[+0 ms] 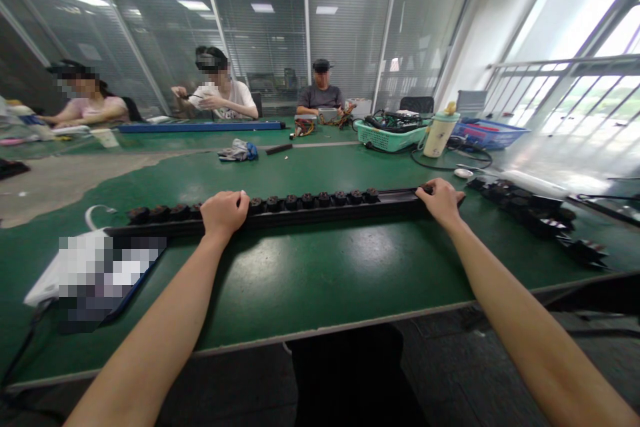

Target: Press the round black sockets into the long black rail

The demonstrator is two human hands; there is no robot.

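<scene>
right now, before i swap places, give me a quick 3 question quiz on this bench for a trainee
1. Which hand is nearer the black parts lying off the rail?
2. True or false: the left hand touches the rail.
3. What stands beside the green basket: a) a tumbler, b) a hammer, c) a lamp?

Key: 1. The right hand; the black parts lie on its side. 2. True. 3. a.
</scene>
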